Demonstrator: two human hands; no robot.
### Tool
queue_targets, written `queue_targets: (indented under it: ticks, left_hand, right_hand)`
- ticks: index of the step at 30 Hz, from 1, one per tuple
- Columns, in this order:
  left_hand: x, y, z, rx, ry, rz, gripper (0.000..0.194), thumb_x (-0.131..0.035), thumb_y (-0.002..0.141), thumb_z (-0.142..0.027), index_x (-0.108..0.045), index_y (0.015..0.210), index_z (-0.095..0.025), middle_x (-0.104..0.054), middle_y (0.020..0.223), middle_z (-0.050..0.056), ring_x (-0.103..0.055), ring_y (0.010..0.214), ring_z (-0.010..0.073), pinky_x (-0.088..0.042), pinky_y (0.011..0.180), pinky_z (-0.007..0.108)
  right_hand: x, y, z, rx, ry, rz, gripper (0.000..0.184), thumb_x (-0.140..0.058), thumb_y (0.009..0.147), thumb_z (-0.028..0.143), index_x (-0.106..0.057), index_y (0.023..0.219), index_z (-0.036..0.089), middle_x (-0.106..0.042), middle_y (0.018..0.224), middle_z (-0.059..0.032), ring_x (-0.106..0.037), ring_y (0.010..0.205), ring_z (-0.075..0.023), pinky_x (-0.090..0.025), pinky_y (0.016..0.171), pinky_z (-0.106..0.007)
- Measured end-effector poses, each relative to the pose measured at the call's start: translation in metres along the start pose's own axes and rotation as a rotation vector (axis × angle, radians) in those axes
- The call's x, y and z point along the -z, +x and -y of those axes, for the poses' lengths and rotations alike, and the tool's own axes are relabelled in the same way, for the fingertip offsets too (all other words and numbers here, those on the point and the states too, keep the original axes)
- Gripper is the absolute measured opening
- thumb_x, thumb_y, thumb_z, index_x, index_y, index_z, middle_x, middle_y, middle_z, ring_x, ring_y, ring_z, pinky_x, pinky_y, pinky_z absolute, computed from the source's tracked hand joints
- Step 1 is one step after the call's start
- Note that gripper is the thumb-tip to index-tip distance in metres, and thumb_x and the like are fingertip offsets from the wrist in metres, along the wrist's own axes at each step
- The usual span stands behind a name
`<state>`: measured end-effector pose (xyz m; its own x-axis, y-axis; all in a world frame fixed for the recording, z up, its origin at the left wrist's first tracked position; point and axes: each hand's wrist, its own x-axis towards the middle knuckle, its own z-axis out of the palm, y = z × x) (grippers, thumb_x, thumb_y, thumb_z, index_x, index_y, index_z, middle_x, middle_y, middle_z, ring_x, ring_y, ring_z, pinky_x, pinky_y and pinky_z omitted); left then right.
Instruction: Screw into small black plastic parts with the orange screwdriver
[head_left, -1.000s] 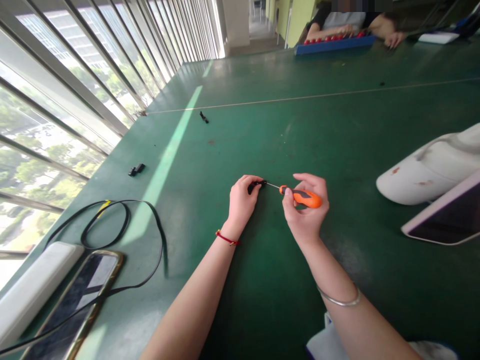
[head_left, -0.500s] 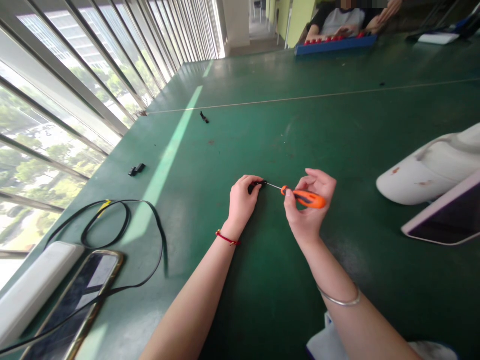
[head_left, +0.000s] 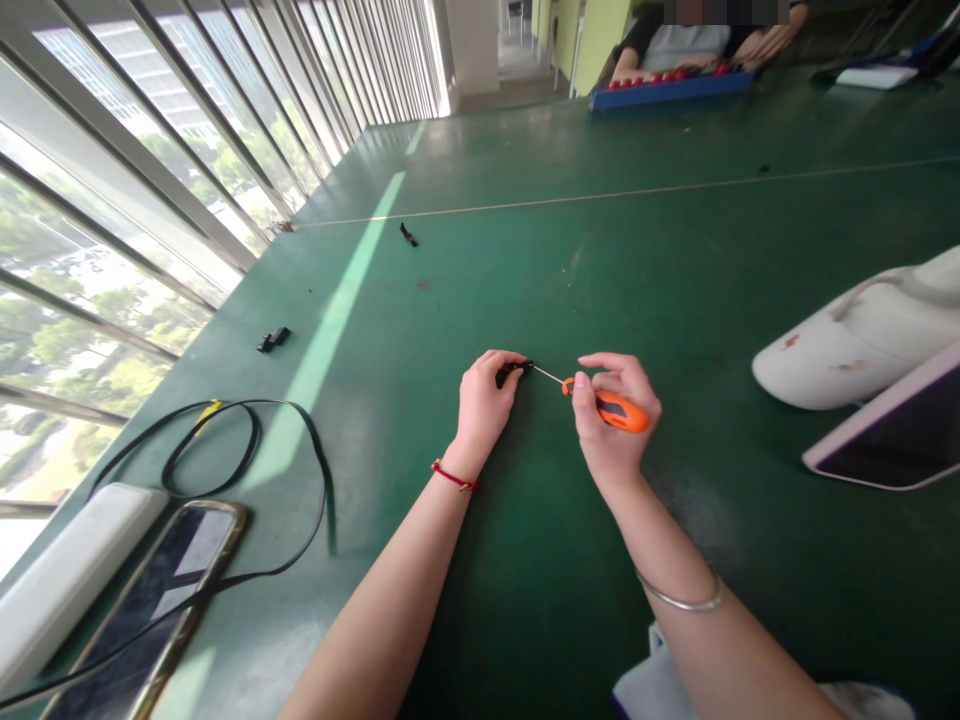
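Observation:
My left hand pinches a small black part against the green table. My right hand is closed round an orange-handled screwdriver. Its thin metal shaft runs left and its tip meets the black part. Both hands sit close together near the table's middle.
Two more small black parts lie at the left and farther back. A phone, a black cable and a white block are at the near left. A white moulded object and a tablet are at the right. Another person works at a blue tray across the table.
My right hand's fingers spread and then closed again on the screwdriver handle, which has tilted slightly downward at its rear end. My left hand stayed put.

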<state>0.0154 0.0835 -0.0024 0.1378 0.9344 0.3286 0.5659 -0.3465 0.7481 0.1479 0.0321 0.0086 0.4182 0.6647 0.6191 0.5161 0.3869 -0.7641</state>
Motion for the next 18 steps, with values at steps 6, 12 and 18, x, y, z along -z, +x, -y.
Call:
queue_targets:
  ticks: [6, 12, 18]
  left_hand:
    - [0.0001, 0.0, 0.0001, -0.004, -0.001, -0.003, 0.016, -0.056, 0.082, -0.008, -0.067, 0.087, -0.018, -0.07, 0.092, 0.004, -0.064, 0.085, 0.0161, -0.051, 0.08, 0.029]
    - [0.0, 0.0002, 0.0003, -0.009, 0.005, -0.002, 0.015, -0.056, 0.083, -0.009, -0.067, 0.088, -0.018, -0.07, 0.094, 0.004, -0.064, 0.087, 0.0163, -0.05, 0.082, 0.029]
    - [-0.0005, 0.0002, -0.0004, -0.001, 0.008, -0.001, 0.015, -0.056, 0.082, -0.009, -0.067, 0.088, -0.018, -0.069, 0.093, 0.004, -0.064, 0.086, 0.0165, -0.05, 0.081, 0.029]
  right_hand:
    - [-0.0013, 0.0005, 0.0005, 0.048, 0.113, -0.046, 0.039, -0.061, 0.072, 0.022, -0.048, 0.109, 0.022, -0.051, 0.077, 0.0008, -0.052, 0.063, -0.0142, -0.048, 0.063, -0.032]
    - [0.0002, 0.0001, 0.0019, -0.028, -0.013, 0.007, 0.013, -0.059, 0.078, 0.025, -0.058, 0.09, 0.021, -0.044, 0.055, 0.0054, -0.048, 0.055, -0.0141, -0.045, 0.063, -0.032]
    - [-0.002, 0.0004, -0.0003, 0.025, 0.141, -0.045, 0.037, -0.059, 0.073, 0.02, -0.049, 0.108, 0.021, -0.05, 0.072, 0.0027, -0.051, 0.059, -0.0136, -0.047, 0.058, -0.03]
